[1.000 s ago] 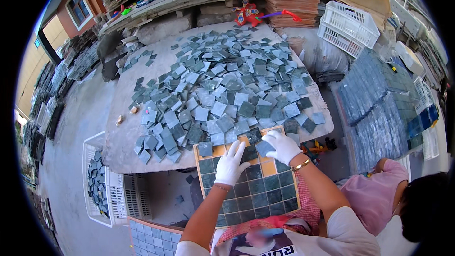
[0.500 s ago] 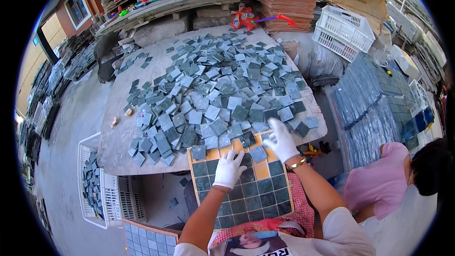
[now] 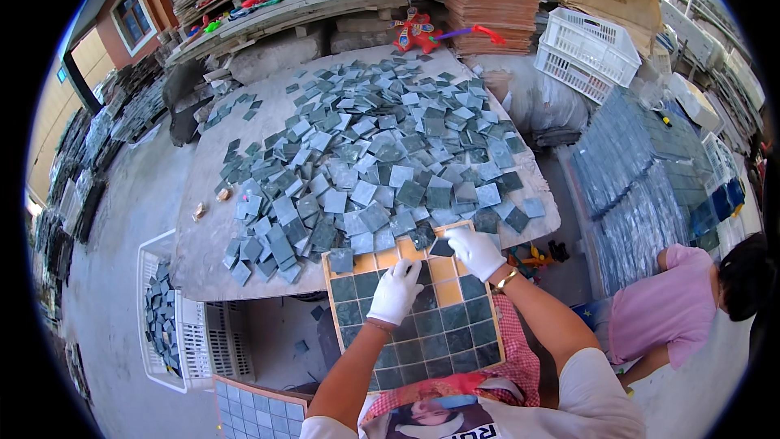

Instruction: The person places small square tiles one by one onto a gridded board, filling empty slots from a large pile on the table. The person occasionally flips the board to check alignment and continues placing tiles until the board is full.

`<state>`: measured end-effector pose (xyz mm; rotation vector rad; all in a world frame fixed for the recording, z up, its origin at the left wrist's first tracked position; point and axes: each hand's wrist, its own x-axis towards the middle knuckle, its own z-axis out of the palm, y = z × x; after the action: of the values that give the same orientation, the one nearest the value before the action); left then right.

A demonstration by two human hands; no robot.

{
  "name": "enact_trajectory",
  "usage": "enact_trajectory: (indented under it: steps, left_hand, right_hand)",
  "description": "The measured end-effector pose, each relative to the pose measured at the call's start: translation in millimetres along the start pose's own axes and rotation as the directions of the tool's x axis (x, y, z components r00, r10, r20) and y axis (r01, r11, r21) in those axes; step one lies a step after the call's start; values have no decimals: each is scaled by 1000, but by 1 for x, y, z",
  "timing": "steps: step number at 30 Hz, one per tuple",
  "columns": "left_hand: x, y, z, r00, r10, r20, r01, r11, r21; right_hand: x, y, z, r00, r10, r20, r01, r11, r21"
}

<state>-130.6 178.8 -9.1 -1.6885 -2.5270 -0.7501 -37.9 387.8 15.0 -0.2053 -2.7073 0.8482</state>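
While grid (image 3: pixel 487 340) sits tilted on lap against desk (image 3: pixel 203 260) edge, slip risk looks real. Left hand (image 3: pixel 396 291) flat on set tiles, fingers spread, gripping nothing. Right hand (image 3: pixel 475 252) pinching tile (image 3: pixel 443 247) at top row; sloppy drop could jam it crooked or knock pile (image 3: pixel 374 154) tiles off.

Both forearms enter from the lower edge, bare below short white sleeves, and converge slightly forward. Left hand (image 3: pixel 396 291): white glove, palm down, fingers (image 3: pixel 404 270) loosely curled and pointing forward, wrist straight. Right hand (image 3: pixel 475 252): white glove, reaching further forward than the left, fingers (image 3: pixel 455 236) bent and angled toward the left. Gold-coloured bracelet (image 3: pixel 505 280) on the right wrist. Right elbow more bent and held outward. Hands near one another, not touching.
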Motion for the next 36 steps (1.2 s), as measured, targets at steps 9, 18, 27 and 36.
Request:
enact_trajectory:
  steps: [9, 18, 27, 36]
  left_hand:
    - [5, -4, -12, 1000, 4, 31, 2, 982, -187]
    - [5, -6, -13, 995, -36, 92, 55, 975, -215]
    - [-11, -2, -15, 984, -173, 52, 180, 921, -345]
    - [-17, 12, -6, 936, -339, -92, 280, 879, -386]
  right_hand:
    - [4, 10, -9, 985, 170, -12, -159, 942, 295]
    - [1, 4, -4, 987, -69, 146, 42, 983, 177]
    - [78, 29, -12, 800, 223, -557, -223, 972, 70]
    - [82, 24, -4, 963, 185, -194, -247, 895, -372]
